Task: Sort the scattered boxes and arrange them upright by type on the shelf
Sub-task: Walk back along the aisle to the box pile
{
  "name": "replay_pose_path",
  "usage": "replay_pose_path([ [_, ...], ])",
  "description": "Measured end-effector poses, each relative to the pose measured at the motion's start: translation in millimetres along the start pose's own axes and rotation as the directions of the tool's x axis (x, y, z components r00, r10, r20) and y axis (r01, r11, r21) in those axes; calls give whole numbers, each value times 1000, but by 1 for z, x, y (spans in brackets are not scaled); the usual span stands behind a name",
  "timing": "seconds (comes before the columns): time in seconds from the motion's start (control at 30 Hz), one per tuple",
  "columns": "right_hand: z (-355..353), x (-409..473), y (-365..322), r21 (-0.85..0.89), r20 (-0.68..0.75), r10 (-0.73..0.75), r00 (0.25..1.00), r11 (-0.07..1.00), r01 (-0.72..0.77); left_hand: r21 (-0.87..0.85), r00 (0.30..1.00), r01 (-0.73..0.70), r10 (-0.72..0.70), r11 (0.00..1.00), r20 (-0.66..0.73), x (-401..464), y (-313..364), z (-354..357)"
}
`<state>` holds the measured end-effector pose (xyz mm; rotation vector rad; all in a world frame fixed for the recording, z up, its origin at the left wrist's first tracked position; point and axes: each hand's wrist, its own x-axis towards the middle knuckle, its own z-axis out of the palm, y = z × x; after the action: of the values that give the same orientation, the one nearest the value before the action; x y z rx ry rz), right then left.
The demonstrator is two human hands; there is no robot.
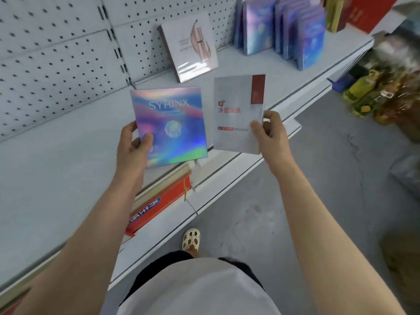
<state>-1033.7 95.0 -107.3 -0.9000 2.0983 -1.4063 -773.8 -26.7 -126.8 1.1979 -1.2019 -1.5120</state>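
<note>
My left hand (134,147) grips a holographic blue-purple box (172,130) marked SYRINX by its left edge, held up above the shelf (56,169). My right hand (270,133) pinches a silver-grey box (236,110) with red print and a dark red corner by its lower right edge. Both boxes face me, side by side. A white box (189,46) with a pink-brown figure leans against the pegboard back. Several holographic boxes (293,30) stand upright in a row at the shelf's far right. A red box (156,205) with gold trim lies flat under my left forearm.
The pegboard back panel (56,53) rises behind the shelf. Red and yellow boxes (350,12) stand at the far right end. Bottles and packaged goods (377,92) sit on the grey floor to the right. My sandalled foot (191,239) is near the shelf's front edge.
</note>
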Motion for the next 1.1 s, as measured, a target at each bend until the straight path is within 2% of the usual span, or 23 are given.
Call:
replay_pose_path([
  [0.33, -71, 147, 28, 36, -14, 20, 1000, 999, -20, 42, 999, -30, 31, 999, -28, 76, 5, 140],
  [0.53, -134, 245, 52, 20, 79, -24, 997, 1000, 23, 13, 988, -41, 42, 999, -149, 96, -9, 244],
  [0.67, -163, 303, 58, 36, 153, -106, 983, 994, 102, 1, 967, -51, 50, 999, -249, 103, -14, 299],
  [0.9, -175, 392, 50, 87, 212, -202, 956, 978, 187, -28, 942, -55, 43, 998, -332, 137, -15, 355],
  [1.1, -178, 453, 22, 121, 218, -276, 936, 960, 254, 22, 948, -53, 57, 998, -312, 183, -12, 391],
])
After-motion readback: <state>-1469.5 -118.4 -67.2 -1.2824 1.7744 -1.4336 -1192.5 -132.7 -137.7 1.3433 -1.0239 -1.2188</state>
